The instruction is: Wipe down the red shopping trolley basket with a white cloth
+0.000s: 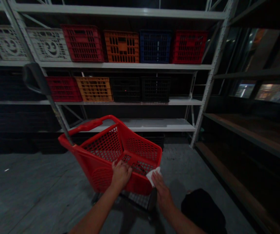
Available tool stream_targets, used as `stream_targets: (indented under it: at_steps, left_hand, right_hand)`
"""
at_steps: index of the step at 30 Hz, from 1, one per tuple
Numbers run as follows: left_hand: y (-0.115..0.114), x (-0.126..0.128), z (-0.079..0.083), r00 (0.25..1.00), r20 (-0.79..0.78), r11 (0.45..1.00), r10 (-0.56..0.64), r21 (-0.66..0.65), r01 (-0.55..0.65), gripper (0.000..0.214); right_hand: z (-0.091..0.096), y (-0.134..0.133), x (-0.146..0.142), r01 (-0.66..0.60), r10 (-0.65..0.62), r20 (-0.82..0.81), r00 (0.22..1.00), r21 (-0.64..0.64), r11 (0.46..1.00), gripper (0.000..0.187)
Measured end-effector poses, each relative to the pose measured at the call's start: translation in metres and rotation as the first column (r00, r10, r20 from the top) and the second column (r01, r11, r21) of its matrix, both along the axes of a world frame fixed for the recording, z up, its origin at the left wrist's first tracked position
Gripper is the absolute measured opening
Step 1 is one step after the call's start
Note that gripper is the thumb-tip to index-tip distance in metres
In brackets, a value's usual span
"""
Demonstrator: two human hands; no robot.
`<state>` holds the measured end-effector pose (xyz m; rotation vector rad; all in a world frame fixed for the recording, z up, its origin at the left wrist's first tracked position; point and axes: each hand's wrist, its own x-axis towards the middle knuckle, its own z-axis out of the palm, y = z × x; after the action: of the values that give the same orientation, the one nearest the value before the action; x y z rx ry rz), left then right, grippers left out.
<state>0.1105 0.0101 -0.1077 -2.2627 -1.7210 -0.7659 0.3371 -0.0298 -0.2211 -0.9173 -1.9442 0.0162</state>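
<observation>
Red plastic shopping trolley (100, 159) stands on the grey concrete floor (32, 188), in front of a steel storage rack (211, 81) and near its lowest shelf (142, 125). The trolley has a mesh-walled basket with a red grip (86, 126) along the far rim. A slim pole (58, 113) rises from the left corner and ends in a curved black handle (34, 78). A wire tray (137, 200) is visible beneath the basket.

Hand positions:
- Left hand (120, 175): on the near rim of the basket, with the fingers (115, 165) together and clamped over the edge.
- Right hand (163, 191): at the near right corner of the basket, with the fingers (156, 178) together and closed on a white wipe (153, 175). The wipe lies against the corner. Its material, cloth or paper, cannot be determined.

Rack contents:
- Upper shelf (125, 66): two white crates (49, 45) with smiley-face patterns, then a red crate (83, 44), an orange crate (121, 47), a blue crate (155, 47) and a second red crate (190, 47).
- Middle shelf (125, 102): a red crate (64, 89), an orange crate (94, 89) and two black crates (125, 89).

Wooden shelving (249, 136) runs along the right side. A black object (203, 211) lies on the floor at lower right.
</observation>
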Motion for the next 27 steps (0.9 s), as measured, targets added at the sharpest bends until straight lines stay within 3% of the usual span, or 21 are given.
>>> stream_targets:
  at_steps: [2,5,9,11,13,15,19,21,24,27]
  left_hand:
    - [-0.004,-0.005,0.001,1.000,-0.005,1.000,-0.012,-0.013,0.012,0.030]
    - [-0.011,-0.010,0.004,0.999,-0.003,0.999,-0.034,-0.033,0.033,0.030]
    - [-0.015,-0.013,0.005,0.998,-0.006,0.997,-0.065,-0.035,0.065,0.030]
    - [-0.015,-0.013,0.005,0.998,-0.009,0.998,-0.064,-0.026,0.064,0.030]
    - [-0.015,-0.013,0.005,0.998,-0.002,0.998,-0.065,-0.021,0.065,0.029]
    - [-0.015,-0.014,0.005,0.998,0.006,0.997,-0.070,-0.027,0.070,0.029]
    - [-0.015,-0.017,0.005,0.996,-0.003,0.995,-0.090,-0.042,0.090,0.028]
    - [-0.015,-0.018,0.005,0.993,-0.007,0.992,-0.115,-0.054,0.115,0.029]
    - [-0.017,-0.019,0.005,0.989,-0.013,0.986,-0.147,-0.079,0.146,0.030]
    - [-0.020,-0.021,0.007,0.984,-0.028,0.981,-0.175,-0.096,0.171,0.029]
  right_hand:
    - [0.002,-0.006,0.004,-0.061,0.060,0.076,0.995,0.019,0.998,0.051]
    - [0.013,0.019,0.025,-0.099,0.088,0.135,0.987,0.076,0.992,0.052]
    - [0.025,0.076,0.052,0.036,-0.043,0.047,0.998,0.138,0.990,0.057]
    - [0.024,0.088,0.051,0.089,-0.090,-0.006,0.996,0.134,0.987,0.055]
    - [0.019,0.079,0.040,0.132,-0.126,-0.061,0.990,0.104,0.986,0.051]
    - [0.013,0.052,0.023,0.138,-0.132,-0.098,0.986,0.066,0.988,0.049]
    - [0.005,-0.017,-0.006,-0.003,0.003,-0.037,0.999,-0.001,1.000,0.049]
    - [0.005,-0.037,-0.009,-0.055,0.055,0.013,0.998,-0.013,0.998,0.050]
    - [0.008,-0.036,0.006,-0.129,0.124,0.093,0.988,0.048,0.990,0.050]
    - [0.011,-0.010,0.036,-0.144,0.126,0.153,0.980,0.110,0.983,0.050]
